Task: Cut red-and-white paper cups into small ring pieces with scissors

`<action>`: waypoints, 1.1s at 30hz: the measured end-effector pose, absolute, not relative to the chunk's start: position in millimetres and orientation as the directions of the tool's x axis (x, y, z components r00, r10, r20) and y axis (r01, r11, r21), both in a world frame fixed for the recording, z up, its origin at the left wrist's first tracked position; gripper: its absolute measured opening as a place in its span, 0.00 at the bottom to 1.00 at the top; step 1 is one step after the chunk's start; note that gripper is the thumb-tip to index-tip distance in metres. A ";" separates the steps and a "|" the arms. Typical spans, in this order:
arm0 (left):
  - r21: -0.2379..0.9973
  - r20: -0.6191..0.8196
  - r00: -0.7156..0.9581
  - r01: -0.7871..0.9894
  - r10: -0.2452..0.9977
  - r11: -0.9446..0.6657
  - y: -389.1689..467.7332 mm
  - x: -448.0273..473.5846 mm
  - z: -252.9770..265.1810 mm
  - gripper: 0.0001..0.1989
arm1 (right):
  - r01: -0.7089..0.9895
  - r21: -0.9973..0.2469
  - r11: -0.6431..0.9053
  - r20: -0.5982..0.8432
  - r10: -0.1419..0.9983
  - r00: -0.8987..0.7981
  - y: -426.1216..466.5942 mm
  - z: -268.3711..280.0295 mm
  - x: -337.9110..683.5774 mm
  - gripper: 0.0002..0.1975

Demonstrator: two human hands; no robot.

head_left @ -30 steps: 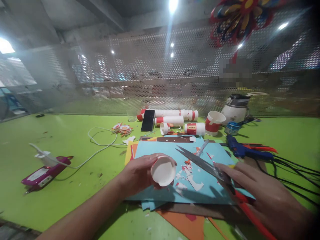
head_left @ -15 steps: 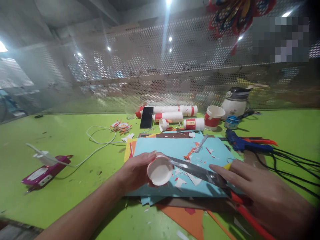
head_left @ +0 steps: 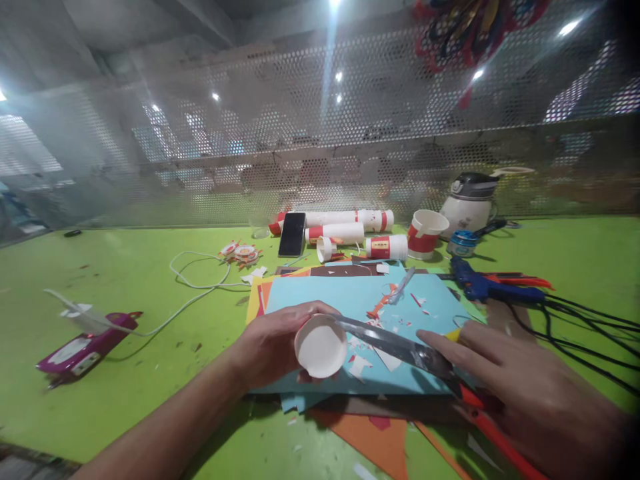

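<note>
My left hand (head_left: 280, 340) wraps round a cut-down white paper cup (head_left: 321, 347), its round white face turned towards me. In my right hand (head_left: 520, 380) are large scissors (head_left: 400, 347) with red handles, and a bit of something yellow shows by the fingers. The blade tips touch or nearly touch the cup's right edge; which, I cannot tell. Under both hands lies a sheet of light blue paper (head_left: 310, 290), strewn with white and red paper scraps (head_left: 360, 365).
Behind the paper are a phone (head_left: 292, 235), stacked paper cups (head_left: 387, 247), an upright red-and-white cup (head_left: 426, 235) and a kettle-like jug (head_left: 467, 207). A blue glue gun (head_left: 490, 287) with black cords lies right; a purple power strip (head_left: 87, 347) with a white cable lies left.
The cup has tilted slightly in my left hand, so its round face shows flatter and a little lower. The scissors have hardly moved. The whole view has shifted slightly.
</note>
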State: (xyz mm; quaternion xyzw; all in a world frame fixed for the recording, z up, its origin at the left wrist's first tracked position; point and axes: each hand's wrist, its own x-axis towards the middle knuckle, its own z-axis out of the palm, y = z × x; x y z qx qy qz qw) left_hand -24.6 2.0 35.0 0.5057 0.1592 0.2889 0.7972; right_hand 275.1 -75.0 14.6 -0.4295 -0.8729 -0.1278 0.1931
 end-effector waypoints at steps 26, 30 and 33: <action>0.826 0.017 0.804 -0.346 0.594 0.445 0.4 -21.5 31.9 0.15 | 0.792 0.064 0.607 0.436 0.697 -0.569 -79.1 13.5 274.0 0.21; 0.832 -0.012 0.812 -0.315 0.583 0.456 0.6 -22.6 30.2 0.16 | 0.803 0.051 0.593 0.416 0.719 -0.557 -79.9 13.6 273.8 0.20; 0.842 -0.043 0.812 -0.285 0.582 0.459 0.7 -23.3 30.3 0.17 | 0.807 0.045 0.589 0.405 0.728 -0.553 -81.0 13.4 274.6 0.21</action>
